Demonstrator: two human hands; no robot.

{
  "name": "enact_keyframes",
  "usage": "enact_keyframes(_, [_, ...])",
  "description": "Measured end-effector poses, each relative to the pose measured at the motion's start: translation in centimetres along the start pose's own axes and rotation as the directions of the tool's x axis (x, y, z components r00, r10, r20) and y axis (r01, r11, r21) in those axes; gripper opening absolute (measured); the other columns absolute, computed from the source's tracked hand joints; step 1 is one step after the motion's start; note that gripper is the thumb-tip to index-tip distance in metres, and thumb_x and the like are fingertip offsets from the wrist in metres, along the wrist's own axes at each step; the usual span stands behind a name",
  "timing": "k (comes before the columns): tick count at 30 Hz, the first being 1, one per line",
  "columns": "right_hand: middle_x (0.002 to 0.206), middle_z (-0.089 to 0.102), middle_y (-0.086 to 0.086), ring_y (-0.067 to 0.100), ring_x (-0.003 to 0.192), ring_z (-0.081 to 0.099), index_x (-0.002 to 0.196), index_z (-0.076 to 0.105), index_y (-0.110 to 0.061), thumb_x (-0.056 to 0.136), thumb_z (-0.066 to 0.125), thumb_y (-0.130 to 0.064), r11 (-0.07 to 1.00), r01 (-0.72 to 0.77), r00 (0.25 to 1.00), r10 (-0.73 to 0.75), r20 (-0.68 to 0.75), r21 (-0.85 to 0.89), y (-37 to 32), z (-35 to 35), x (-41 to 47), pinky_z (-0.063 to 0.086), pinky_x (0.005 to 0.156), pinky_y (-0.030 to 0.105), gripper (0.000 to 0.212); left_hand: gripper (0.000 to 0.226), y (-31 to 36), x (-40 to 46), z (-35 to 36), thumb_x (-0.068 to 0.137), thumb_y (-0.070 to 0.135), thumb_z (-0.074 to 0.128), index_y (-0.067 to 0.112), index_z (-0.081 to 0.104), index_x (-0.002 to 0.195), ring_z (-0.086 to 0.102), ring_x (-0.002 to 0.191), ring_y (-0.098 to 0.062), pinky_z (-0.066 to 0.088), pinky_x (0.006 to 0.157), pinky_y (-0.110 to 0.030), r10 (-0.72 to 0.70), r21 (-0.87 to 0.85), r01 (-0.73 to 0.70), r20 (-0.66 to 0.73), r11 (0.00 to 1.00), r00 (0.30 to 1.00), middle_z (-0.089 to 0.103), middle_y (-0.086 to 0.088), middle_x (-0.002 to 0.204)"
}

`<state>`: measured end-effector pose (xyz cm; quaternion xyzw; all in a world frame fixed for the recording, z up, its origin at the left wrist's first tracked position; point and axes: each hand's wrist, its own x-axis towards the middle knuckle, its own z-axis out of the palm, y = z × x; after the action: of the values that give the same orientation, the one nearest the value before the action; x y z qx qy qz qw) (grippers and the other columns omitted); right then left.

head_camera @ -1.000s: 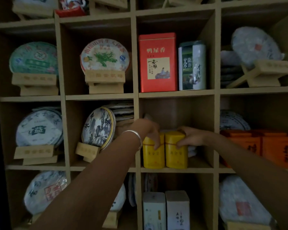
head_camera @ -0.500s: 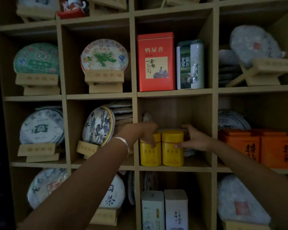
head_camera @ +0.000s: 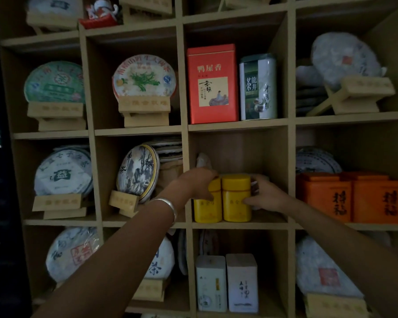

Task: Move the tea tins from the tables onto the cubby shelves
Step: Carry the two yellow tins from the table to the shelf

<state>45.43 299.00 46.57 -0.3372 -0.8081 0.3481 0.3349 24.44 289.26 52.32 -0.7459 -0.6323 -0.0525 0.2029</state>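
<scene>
Two yellow tea tins stand side by side on the floor of the middle cubby of the wooden cubby shelf (head_camera: 239, 127). My left hand (head_camera: 197, 183), with a silver bangle on the wrist, grips the left yellow tin (head_camera: 207, 210) around its lid and upper side. My right hand (head_camera: 265, 195) is closed on the right side of the right yellow tin (head_camera: 236, 198). Both tins rest upright on the shelf board, touching each other. The backs of the tins are hidden.
Above stand a red tin (head_camera: 211, 84) and a green-white tin (head_camera: 258, 87). Two orange tins (head_camera: 349, 196) fill the right-hand cubby, two pale tins (head_camera: 226, 283) the one below. Round wrapped tea cakes on wooden stands (head_camera: 137, 175) occupy the left cubbies.
The two yellow tins went deeper into the cubby and settled on its board. Both hands stayed on them, sliding slightly down their sides.
</scene>
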Motion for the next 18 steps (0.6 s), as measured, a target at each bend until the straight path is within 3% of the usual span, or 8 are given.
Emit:
enact_keyframes(6, [0.106,0.049,-0.013,0.009,0.092,0.056,0.138,0.032,-0.030,0.078,0.074,-0.011,1.000,-0.017,1.000,0.017,-0.018,0.013,0.12,0.08,0.19,0.054,0.053,0.021,0.075,0.078,-0.09,0.02,0.00,0.078,0.037,0.075,0.014,0.037,0.142,0.049,0.122,-0.031,0.046,0.095,-0.041,-0.003,0.002,0.003,0.007,1.000,1.000,0.048,-0.015,0.138])
enact_keyframes(12, [0.110,0.050,-0.009,0.016,0.099,0.057,0.140,0.029,-0.030,0.076,0.075,-0.013,0.999,-0.039,0.999,0.040,-0.023,0.027,0.35,-0.10,0.44,0.057,0.062,0.030,0.080,0.078,-0.17,0.04,0.09,0.079,0.038,0.074,0.014,0.037,0.143,0.049,0.122,-0.032,0.047,0.096,-0.043,-0.001,0.011,0.001,0.003,1.000,1.000,0.048,-0.016,0.138])
enact_keyframes(18, [0.106,0.047,-0.016,0.010,0.098,0.056,0.139,0.029,-0.030,0.077,0.075,-0.014,1.000,0.016,0.998,-0.017,-0.057,-0.018,0.17,0.35,-0.40,0.054,0.063,0.024,0.078,0.079,0.05,-0.12,0.03,0.078,0.037,0.075,0.014,0.037,0.142,0.049,0.121,-0.032,0.047,0.095,-0.042,-0.007,0.002,0.007,-0.005,1.000,1.000,0.047,-0.015,0.137])
